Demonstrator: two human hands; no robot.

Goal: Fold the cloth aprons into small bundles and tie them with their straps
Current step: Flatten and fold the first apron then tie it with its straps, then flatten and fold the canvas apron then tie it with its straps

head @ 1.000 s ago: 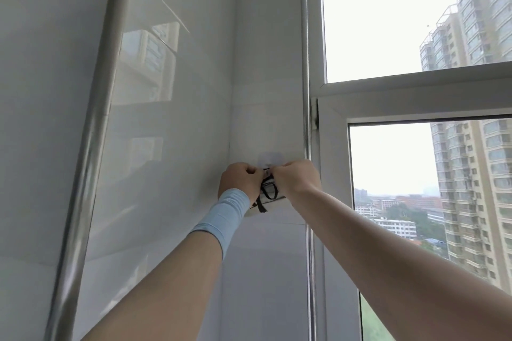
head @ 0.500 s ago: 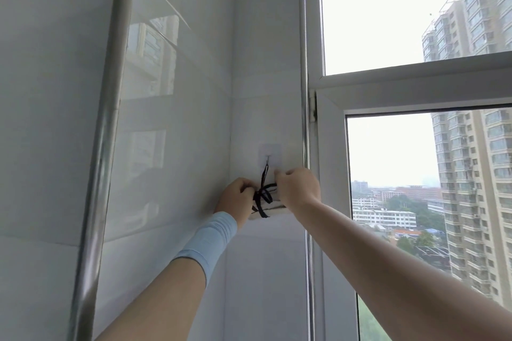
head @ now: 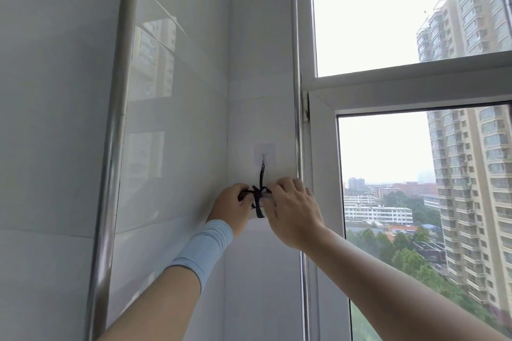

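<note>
A small white folded apron bundle [head: 256, 214] is tied with a black strap [head: 259, 196]. A loop of that strap runs up to a clear stick-on wall hook [head: 264, 156] on the white tiled wall. My left hand [head: 231, 209], with a light blue wrist sleeve, grips the bundle's left side. My right hand [head: 295, 210] holds its right side, with the fingers curled over it. Both hands hide most of the bundle.
A vertical steel pipe [head: 116, 147] runs down the left wall. A thinner steel pipe [head: 297, 119] stands beside the white window frame [head: 321, 174] on the right. High-rise buildings show through the glass.
The hands have come down below the hook, and the black loop now hangs stretched from it. The bundle has dropped with them.
</note>
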